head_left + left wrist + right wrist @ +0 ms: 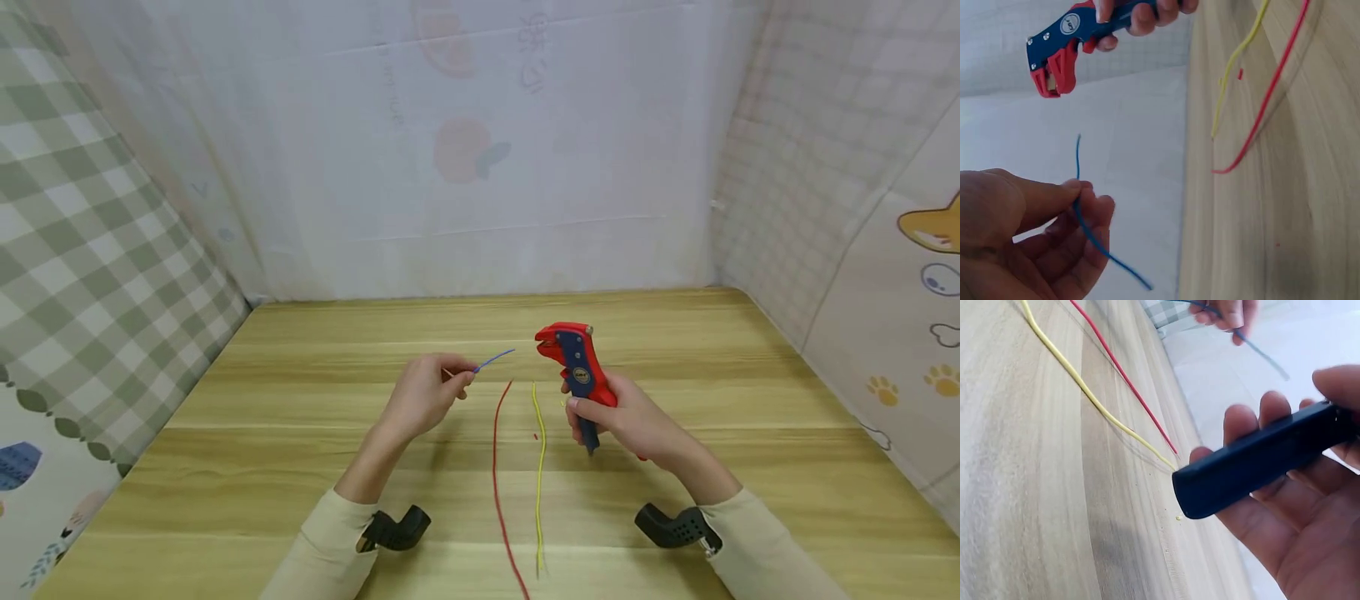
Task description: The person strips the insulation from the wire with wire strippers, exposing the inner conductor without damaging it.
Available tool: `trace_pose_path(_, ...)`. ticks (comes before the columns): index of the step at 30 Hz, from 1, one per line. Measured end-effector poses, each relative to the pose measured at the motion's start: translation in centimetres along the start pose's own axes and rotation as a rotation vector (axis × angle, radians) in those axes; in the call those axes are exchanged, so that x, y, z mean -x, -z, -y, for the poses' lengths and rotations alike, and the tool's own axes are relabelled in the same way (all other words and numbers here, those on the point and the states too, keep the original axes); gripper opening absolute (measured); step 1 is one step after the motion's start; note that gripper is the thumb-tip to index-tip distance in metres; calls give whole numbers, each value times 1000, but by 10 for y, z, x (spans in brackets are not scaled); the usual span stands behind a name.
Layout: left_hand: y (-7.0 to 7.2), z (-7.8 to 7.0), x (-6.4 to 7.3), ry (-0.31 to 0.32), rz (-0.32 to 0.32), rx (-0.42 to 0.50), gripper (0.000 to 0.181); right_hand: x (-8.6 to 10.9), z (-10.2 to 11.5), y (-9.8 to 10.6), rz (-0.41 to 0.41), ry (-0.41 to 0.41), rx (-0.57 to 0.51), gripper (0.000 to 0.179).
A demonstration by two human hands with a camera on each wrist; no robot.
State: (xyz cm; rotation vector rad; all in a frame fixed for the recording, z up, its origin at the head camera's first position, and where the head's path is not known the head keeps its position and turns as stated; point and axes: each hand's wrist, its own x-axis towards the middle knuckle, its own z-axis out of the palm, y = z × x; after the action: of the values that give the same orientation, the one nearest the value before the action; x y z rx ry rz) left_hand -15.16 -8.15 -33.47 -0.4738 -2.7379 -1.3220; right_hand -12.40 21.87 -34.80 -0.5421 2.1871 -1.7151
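Between thumb and forefinger, my left hand (431, 392) pinches a short blue wire (495, 359) above the table. In the left wrist view the blue wire (1100, 245) sticks out on both sides of the fingertips. My right hand (626, 417) grips the dark blue handle of a red and blue wire stripper (577, 358), held up with its head pointing left. The tool's jaws stand a little apart, and the wire's free end lies just to their left without touching them. From the right wrist, the handle (1254, 456) shows across the curled fingers.
On the wooden table (300, 500) a red wire (495, 467) and a yellow wire (540, 475) lie lengthwise between the hands. Small red (536, 437) and yellow scraps (562, 403) are near their far ends. Cloth hangs behind and at both sides.
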Motion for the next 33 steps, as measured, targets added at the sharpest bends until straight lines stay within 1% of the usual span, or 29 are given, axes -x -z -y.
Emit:
trace_pose_path(3, 1, -7, 1, -36, -41, 19, 16, 1, -2, -1, 43, 38, 23, 33)
trace_pose_path(7, 1, -13, 4, -101, -82, 34, 14, 1, -4, -2, 89, 74, 11, 25)
trace_pose_path(11, 0, -16, 6, -146, -88, 24, 13, 1, -5, -3, 116, 95, -11, 22)
trace_pose_path(18, 1, -16, 7, -170, -93, 8, 13, 0, -5, -4, 114, 116, -26, 20)
trace_pose_path(21, 0, -15, 8, -189, -99, -8, 12, -1, -4, -4, 123, 116, -24, 20)
trace_pose_path(27, 0, -19, 9, -228, -107, -50, 11, -1, -3, -5, 143, 92, -17, 24)
trace_pose_path(33, -2, -21, 11, -273, -114, -76, 10, -1, -3, -8, 138, 79, -17, 37)
